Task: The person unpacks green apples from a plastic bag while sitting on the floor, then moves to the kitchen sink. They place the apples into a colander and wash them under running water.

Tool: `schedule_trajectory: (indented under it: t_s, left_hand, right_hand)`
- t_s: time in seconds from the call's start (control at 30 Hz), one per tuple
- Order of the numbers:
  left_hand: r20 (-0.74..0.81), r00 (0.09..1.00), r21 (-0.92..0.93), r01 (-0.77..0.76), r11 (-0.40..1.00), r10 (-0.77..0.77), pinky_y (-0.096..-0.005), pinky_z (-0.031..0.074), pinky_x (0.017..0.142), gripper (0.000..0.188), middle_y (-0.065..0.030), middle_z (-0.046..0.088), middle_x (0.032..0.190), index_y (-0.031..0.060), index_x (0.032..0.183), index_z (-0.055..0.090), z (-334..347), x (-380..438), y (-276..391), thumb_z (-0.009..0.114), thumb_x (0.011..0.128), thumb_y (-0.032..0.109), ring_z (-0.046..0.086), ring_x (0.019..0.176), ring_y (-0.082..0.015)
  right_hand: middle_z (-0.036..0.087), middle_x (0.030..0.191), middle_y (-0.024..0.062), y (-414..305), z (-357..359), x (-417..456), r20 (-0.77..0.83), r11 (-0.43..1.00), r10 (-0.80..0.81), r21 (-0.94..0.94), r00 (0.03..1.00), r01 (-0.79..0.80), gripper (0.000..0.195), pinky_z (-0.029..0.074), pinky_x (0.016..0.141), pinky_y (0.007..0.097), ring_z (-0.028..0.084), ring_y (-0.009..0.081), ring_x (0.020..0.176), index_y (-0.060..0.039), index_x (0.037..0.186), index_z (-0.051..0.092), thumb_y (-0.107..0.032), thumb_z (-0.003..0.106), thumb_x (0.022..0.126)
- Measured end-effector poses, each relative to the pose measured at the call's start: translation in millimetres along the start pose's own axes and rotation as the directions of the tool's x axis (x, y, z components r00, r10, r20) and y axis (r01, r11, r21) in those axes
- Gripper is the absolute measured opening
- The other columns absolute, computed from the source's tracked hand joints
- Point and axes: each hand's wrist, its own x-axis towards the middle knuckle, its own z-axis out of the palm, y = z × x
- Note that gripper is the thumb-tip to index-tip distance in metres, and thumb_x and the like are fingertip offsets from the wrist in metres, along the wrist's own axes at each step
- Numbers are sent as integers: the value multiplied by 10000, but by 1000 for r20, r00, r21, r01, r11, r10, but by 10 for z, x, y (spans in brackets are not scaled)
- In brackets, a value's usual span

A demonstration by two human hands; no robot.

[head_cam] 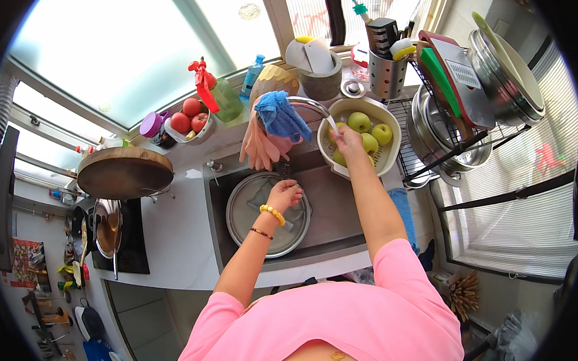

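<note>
My right hand (pixel 349 141) reaches over a cream plastic colander (pixel 394 155) of green apples (pixel 359 122), at the sink's right side. Its fingers meet the water stream (pixel 332 124) from the curved metal faucet (pixel 309 102); whether they grip an apple is hidden. My left hand (pixel 284 197), wrist in a yellow bead bracelet, hovers with loosely curled, seemingly empty fingers over a round metal basin (pixel 232 226). Water and a greyish translucent thing (pixel 258 198) are in that basin, which stands in the left part of the sink (pixel 333 217).
Pink rubber gloves (pixel 261 147) and a blue cloth (pixel 278 115) hang at the faucet. A bowl of tomatoes (pixel 191 121) and a green spray bottle (pixel 227 99) line the window. At right stands a wire rack (pixel 403 142) with metal bowls (pixel 422 123). A round wooden board (pixel 125 173) stands left.
</note>
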Motion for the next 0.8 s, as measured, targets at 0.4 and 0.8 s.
schedule_trajectory:
  t_s: [0.4, 0.8]
  left_hand:
    - [-96, 995, -391, -10, 920, -30, -364, 536, 746, 282, -162, 584, 1045, -63, 1114, 479, 7, 458, 333, 557, 864, 44, 620, 921, -259]
    - [-26, 999, -645, -40, 763, 30, -354, 501, 848, 214, -136, 597, 1105, -27, 1075, 516, 12, 663, 304, 519, 896, 89, 569, 1055, -246]
  right_hand:
    - [615, 988, 142, -420, -668, -729, 393, 205, -576, -779, 717, 592, 235, 482, 789, 340, 610, 251, 877, 15, 1025, 612, -34, 534, 810]
    - [536, 982, 185, -590, -1103, -1214, 488, -329, -826, -823, 281, 462, 343, 439, 818, 356, 541, 310, 924, 31, 1121, 519, -60, 567, 793]
